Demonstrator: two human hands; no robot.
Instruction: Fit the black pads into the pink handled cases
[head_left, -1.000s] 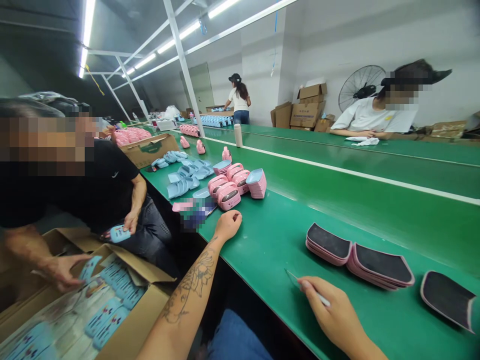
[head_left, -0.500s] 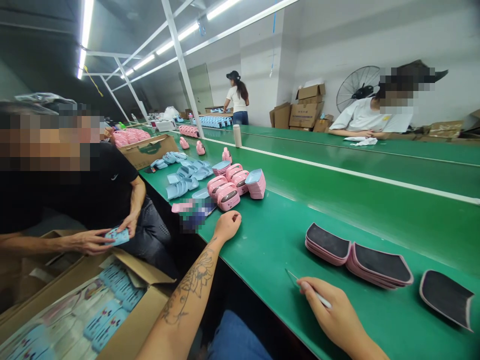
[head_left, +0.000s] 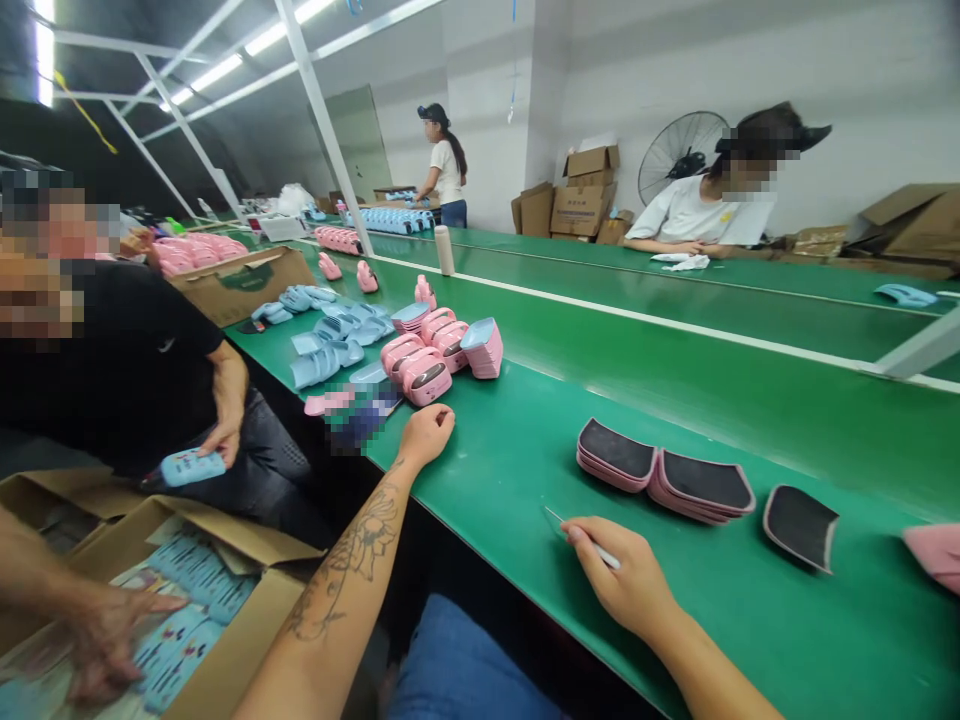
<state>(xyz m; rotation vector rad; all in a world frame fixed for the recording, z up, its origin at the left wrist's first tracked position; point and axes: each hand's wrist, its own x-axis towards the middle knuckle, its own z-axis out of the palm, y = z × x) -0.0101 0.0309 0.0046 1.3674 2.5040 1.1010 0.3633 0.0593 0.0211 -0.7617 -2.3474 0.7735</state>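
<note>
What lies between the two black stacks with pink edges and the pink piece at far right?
One curved black panel with a pale rim lies there, in the head view.

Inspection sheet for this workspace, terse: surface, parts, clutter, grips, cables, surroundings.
Surface: green worktop.
Job's things: two stacks of pink-edged black panels, a single panel to their right; white-handled pick.
Clutter: light-blue curved parts beside pink handled cases.
Grips: left grip curled near the cases; right grip holding the pick.
Cables: power cables, nothing seen; blue cord hanging.
Surroundings: co-worker in black, open carton, wire fan.
</note>
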